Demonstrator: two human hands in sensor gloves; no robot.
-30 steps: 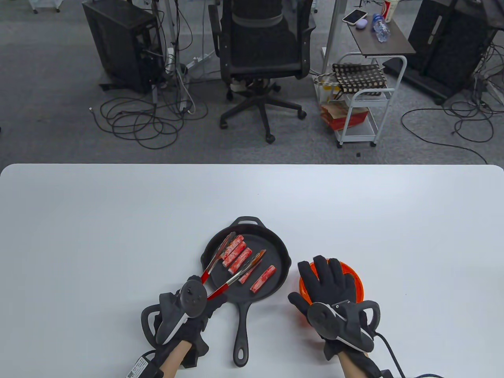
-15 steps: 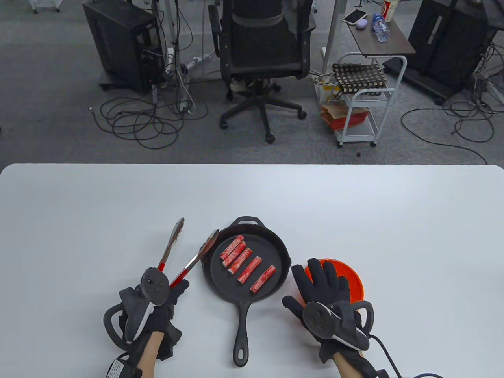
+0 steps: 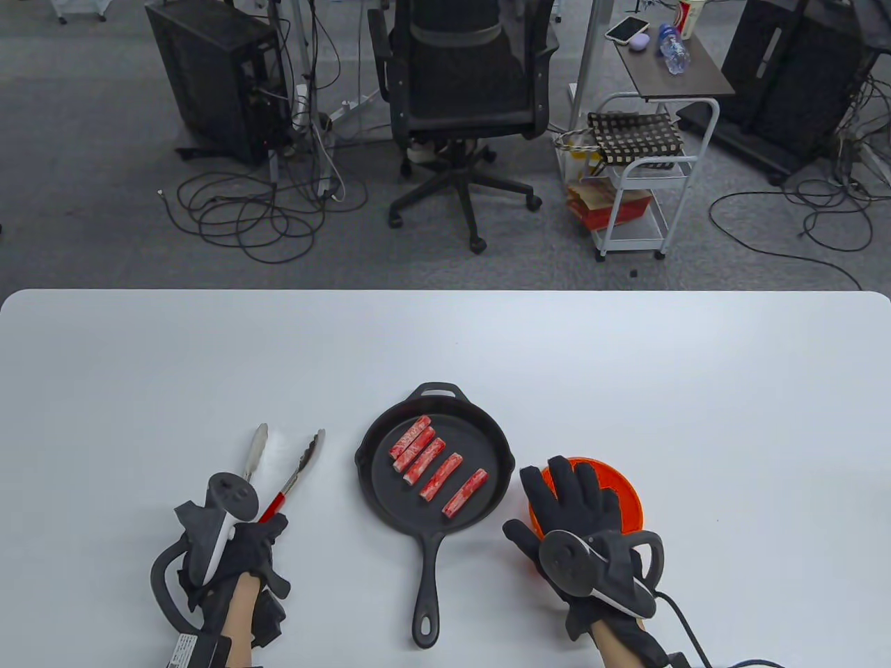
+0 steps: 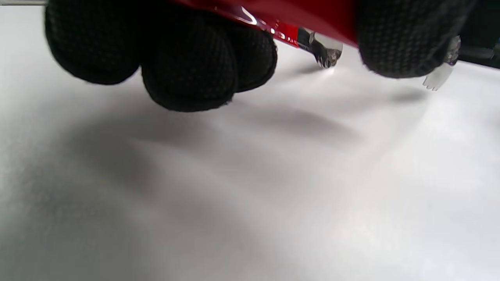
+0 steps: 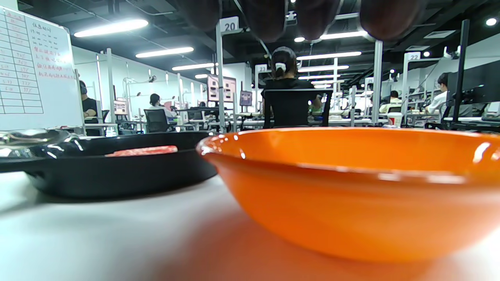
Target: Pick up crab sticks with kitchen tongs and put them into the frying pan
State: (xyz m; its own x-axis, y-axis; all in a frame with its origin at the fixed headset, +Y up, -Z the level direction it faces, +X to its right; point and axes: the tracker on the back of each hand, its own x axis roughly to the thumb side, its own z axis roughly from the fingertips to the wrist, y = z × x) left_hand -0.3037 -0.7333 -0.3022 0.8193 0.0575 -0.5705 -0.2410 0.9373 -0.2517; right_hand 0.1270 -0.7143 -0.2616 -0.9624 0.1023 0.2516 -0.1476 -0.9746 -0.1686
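Several red-and-white crab sticks lie side by side in the black cast-iron frying pan; one crab stick peeks over the pan rim in the right wrist view. My left hand grips the red handles of the kitchen tongs, left of the pan, their steel tips spread apart and holding nothing. In the left wrist view the tongs hang just over the white table under my fingers. My right hand lies flat, fingers straight, over the orange bowl.
The pan's long handle points toward me between both hands. The orange bowl stands right beside the pan. Beyond the table's far edge are an office chair, a white trolley and floor cables.
My left hand pulled the tongs out of the pan and swung them left and down toward the table. A stick stayed in the pan. The right hand barely moved.
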